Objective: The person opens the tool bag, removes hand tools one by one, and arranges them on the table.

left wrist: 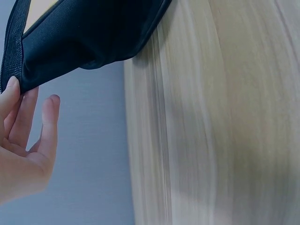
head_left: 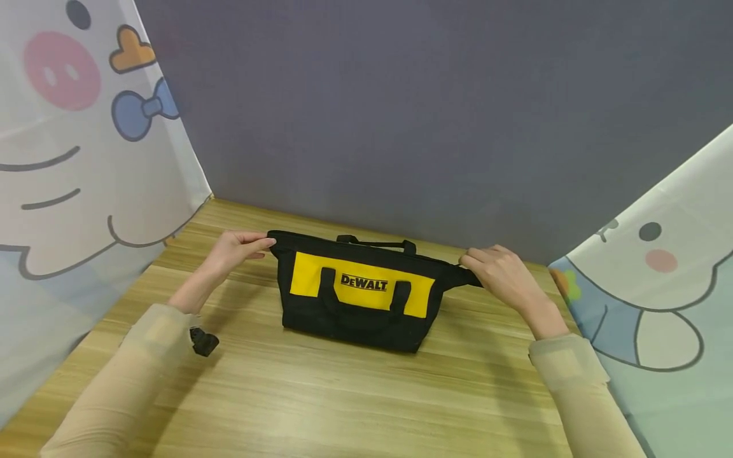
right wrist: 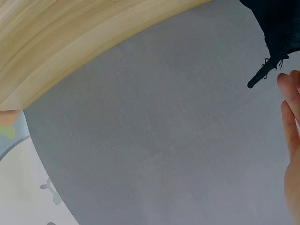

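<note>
Bag [head_left: 362,298] stands upright on table [head_left: 286,407], L hand [head_left: 231,252] pinching bag's left top corner & R hand [head_left: 504,277] at bag's right top end (grip: can't tell), prob. to keep it taut.

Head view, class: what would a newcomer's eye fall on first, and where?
A black fabric bag with a yellow DeWALT panel stands centrally on the wood-grain table, the left hand pinching its top corner and the right hand at its opposite end. Behind rises a grey backdrop, with white cartoon-printed sheets either side.
</note>
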A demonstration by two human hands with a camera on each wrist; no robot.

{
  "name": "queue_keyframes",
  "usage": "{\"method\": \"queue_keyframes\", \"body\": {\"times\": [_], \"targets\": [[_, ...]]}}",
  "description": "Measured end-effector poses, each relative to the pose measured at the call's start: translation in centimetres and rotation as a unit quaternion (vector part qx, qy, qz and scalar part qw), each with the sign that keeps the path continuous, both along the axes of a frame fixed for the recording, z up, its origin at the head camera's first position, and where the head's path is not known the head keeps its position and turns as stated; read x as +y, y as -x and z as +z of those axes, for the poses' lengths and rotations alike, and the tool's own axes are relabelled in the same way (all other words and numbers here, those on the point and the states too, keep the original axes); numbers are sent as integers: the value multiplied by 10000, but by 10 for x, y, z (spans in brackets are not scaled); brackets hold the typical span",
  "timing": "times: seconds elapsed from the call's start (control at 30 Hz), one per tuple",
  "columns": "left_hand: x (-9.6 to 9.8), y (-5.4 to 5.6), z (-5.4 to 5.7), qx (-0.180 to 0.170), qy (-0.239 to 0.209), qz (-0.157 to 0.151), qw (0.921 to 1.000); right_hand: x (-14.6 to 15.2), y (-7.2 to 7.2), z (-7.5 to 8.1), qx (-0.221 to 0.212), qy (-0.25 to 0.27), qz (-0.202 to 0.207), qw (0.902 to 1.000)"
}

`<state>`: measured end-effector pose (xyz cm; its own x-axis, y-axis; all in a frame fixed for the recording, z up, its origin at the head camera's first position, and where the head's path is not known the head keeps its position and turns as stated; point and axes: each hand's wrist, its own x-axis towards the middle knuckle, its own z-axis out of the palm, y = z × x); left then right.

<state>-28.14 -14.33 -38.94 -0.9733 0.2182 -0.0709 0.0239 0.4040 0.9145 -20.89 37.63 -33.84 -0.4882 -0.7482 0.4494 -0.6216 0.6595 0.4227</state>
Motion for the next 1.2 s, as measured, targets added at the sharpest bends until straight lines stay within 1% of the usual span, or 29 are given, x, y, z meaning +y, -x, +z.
{"method": "queue_keyframes", "body": {"times": [0.1, 0.37, 0.67, 0.93, 1.2], "targets": [[0, -1, 0, 71, 5, 32, 10000, 1, 0, 0, -21, -20, -14, 10000], [0, -3, 0, 192, -141, -10, 9997, 7, -3, -1, -121, 41, 33, 9999], [1, -3, -1, 95, -61, -31, 9999, 22, -9, -6, -1, 158, -56, 9999], [-3, -1, -2, 172, -156, -62, 9997, 28, -11, -9, -122, 203, -113, 9997], [-2, -1, -5, 184, -164, -168, 9996, 30, -17, -11, -175, 195, -134, 9996]]}}
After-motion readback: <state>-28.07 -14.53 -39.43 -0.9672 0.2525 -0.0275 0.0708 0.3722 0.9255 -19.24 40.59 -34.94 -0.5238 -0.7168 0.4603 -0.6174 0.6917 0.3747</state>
